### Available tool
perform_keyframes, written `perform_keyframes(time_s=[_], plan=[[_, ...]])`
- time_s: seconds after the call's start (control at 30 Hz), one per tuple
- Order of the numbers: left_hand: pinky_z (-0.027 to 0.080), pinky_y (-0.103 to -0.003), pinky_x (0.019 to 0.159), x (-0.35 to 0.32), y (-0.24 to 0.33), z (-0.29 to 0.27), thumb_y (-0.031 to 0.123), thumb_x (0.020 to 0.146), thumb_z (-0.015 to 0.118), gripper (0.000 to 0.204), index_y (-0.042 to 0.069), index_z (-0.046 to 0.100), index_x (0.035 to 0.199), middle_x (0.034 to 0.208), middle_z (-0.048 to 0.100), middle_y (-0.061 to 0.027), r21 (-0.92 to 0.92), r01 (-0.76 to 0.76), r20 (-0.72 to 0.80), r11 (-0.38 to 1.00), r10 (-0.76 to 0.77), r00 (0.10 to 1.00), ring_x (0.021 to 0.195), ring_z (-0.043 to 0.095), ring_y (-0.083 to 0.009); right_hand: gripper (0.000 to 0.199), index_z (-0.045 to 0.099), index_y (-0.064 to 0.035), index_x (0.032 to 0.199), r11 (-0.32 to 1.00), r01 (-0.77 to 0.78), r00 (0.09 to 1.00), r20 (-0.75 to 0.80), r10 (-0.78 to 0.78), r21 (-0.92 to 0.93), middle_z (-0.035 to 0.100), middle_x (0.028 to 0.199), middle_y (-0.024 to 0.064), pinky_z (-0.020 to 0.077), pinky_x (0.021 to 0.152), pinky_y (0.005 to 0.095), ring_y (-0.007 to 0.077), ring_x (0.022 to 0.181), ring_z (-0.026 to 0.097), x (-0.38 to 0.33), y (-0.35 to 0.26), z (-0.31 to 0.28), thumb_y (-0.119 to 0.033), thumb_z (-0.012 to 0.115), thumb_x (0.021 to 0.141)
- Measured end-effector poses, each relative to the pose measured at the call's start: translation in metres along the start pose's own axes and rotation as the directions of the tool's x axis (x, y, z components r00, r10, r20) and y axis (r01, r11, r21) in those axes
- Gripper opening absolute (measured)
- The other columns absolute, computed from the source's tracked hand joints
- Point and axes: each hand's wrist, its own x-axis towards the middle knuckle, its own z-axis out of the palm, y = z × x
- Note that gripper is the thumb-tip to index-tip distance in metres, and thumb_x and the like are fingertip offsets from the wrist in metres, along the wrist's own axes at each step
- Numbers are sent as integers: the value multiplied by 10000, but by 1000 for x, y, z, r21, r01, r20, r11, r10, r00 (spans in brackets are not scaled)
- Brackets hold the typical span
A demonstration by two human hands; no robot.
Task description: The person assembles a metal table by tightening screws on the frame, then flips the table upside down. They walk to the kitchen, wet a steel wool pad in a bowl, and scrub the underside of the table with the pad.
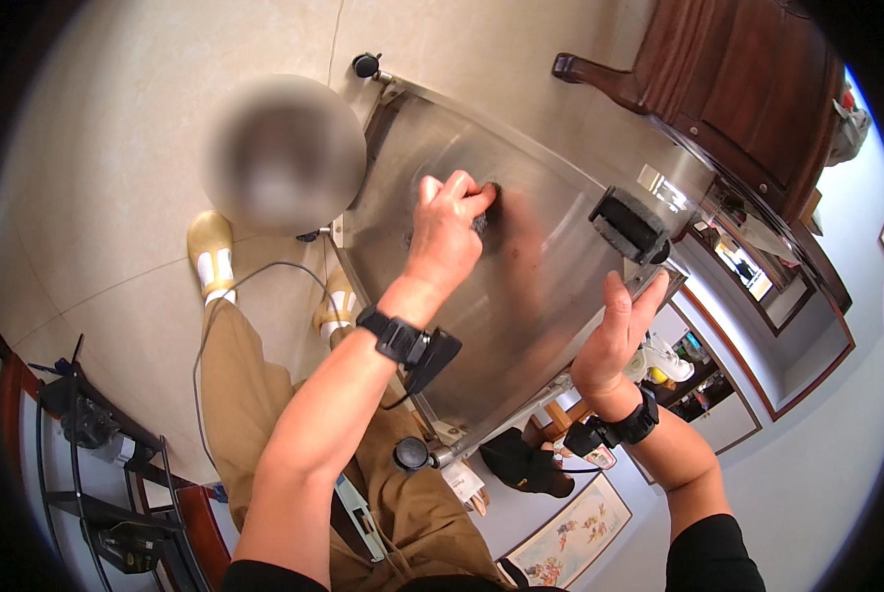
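Observation:
A stainless steel cart or table frame (560, 197) is tipped in front of me, its shiny flat panel facing my hands. My left hand (444, 237) is closed and pressed to this panel, fingers bent round a dark grey scouring pad (479, 224) that shows only in part. The panel mirrors the hand and arm. At the frame's right edge, beside a black caster (631, 227), my right hand (612, 335) is raised with fingers stretched out; it seems to rest against the edge. More black casters (366, 66) stick out at other corners. Both wrists wear black straps with small devices.
A round blurred patch (284, 153) lies left of the frame. A thin black cable (201, 365) runs by my legs. Dark wooden furniture (728, 89) stands at upper right, a black rack (82, 474) at lower left. A person in black (526, 462) is visible beyond the frame.

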Motion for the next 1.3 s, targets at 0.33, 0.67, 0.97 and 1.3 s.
perform_keyframes(time_s=[0.33, 0.67, 0.97, 1.3], plan=[[459, -387, 786, 32, -25, 18, -101, 719, 524, 373, 76, 722, 980, 949, 604, -74, 42, 122, -130, 992, -116, 985, 863, 492, -311, 539, 320, 49, 1398, 1000, 13, 999, -34, -13, -12, 469, 1294, 98, 312, 1038, 291, 172, 1134, 435, -1, 2, 1, -143, 520, 935], [430, -405, 848, 32, -20, 22, -134, 639, 453, 573, 54, 712, 1115, 1046, 571, -127, -18, 59, -40, 998, -59, 997, 924, 484, -326, 520, 345, 16, 1375, 1000, -23, 1000, -15, 23, 7, 466, 1259, 71, 339, 975, 266, 136, 1082, 439, 2, -3, 0, -137, 531, 914], [422, -398, 819, 33, -34, 23, -83, 737, 519, 413, 61, 726, 1064, 987, 588, -125, -36, 118, -63, 992, -120, 991, 896, 500, -328, 509, 353, 11, 1367, 999, -27, 999, -16, 27, 25, 474, 1244, 57, 341, 972, 262, 130, 1071, 444, 2, -5, 2, -128, 528, 910], [439, -409, 814, 8, -19, 19, -123, 729, 496, 498, 92, 710, 1124, 966, 564, -127, -123, 98, -37, 987, -104, 994, 886, 482, -342, 501, 363, -13, 1365, 1000, -9, 999, -32, 9, 15, 490, 1184, 37, 350, 877, 223, 90, 985, 435, 4, -3, 4, -134, 522, 905]])
